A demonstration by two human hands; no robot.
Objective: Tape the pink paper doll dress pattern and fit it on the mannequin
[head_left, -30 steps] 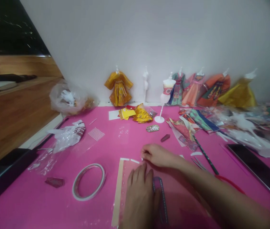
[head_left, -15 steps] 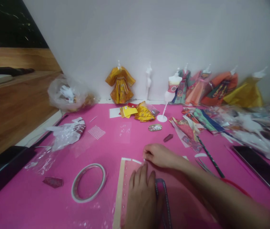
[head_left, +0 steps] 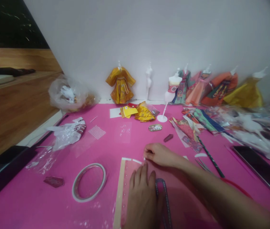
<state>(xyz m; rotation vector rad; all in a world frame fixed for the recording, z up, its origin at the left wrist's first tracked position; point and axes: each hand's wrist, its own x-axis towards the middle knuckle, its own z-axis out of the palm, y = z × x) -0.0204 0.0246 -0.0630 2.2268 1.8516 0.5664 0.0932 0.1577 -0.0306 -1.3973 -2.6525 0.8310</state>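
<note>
A pale red piece of fabric (head_left: 180, 194) lies on the pink tabletop in front of me, with a beige strip (head_left: 118, 194) down its left side. Short white tape pieces (head_left: 136, 161) line its far edge. My left hand (head_left: 142, 194) rests flat on the fabric, fingers stretched toward that edge. Just beyond those fingertips, my right hand (head_left: 160, 155) pinches a small white bit of tape (head_left: 144, 158) at the edge. Beside the left hand a dark grey, light-stitched trim (head_left: 165, 194) runs down the fabric.
Left of the fabric lies a roll of white tape (head_left: 75, 190). Scissors (head_left: 204, 165), a dark patterned pen (head_left: 212, 157) and a phone (head_left: 260, 168) are at the right. Small dressed mannequins, including a gold robe (head_left: 120, 84), stand along the wall. Plastic bags (head_left: 65, 95) sit at the left.
Both hands keep nearly the same place and pose. The right fingers have shifted very slightly, still pinching at the fabric's far edge.
</note>
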